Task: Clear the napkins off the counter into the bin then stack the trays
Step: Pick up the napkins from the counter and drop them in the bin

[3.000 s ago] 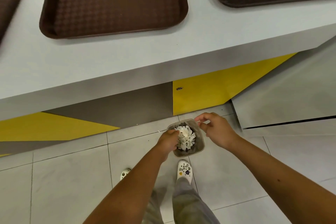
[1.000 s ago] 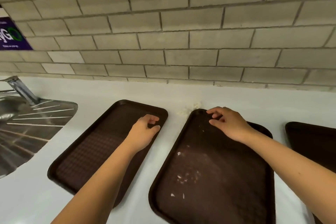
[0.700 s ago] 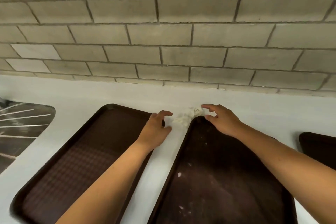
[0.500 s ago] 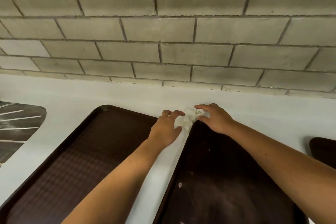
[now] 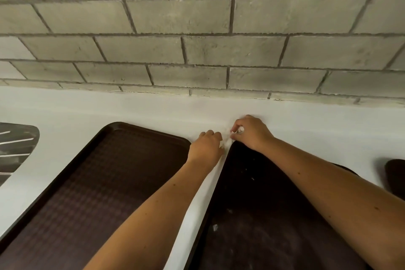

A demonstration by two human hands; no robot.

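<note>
A small wad of white napkin (image 5: 226, 141) lies on the white counter (image 5: 153, 109), at the gap between two brown trays near the wall. My left hand (image 5: 207, 147) closes its fingers on the wad from the left. My right hand (image 5: 252, 132) pinches napkin bits from the right, with a white scrap showing between its fingers. The left tray (image 5: 87, 182) is bare. The middle tray (image 5: 263, 215) lies under my right forearm and carries a few white crumbs. The bin is out of view.
A grey brick wall (image 5: 197, 39) rises right behind the counter. A steel sink drainer (image 5: 15, 149) shows at the left edge. A third brown tray (image 5: 396, 177) peeks in at the right edge.
Three seconds ago both hands were at the bin on the floor. Since then they came up over the trays and closed in on the napkin wad from both sides.
</note>
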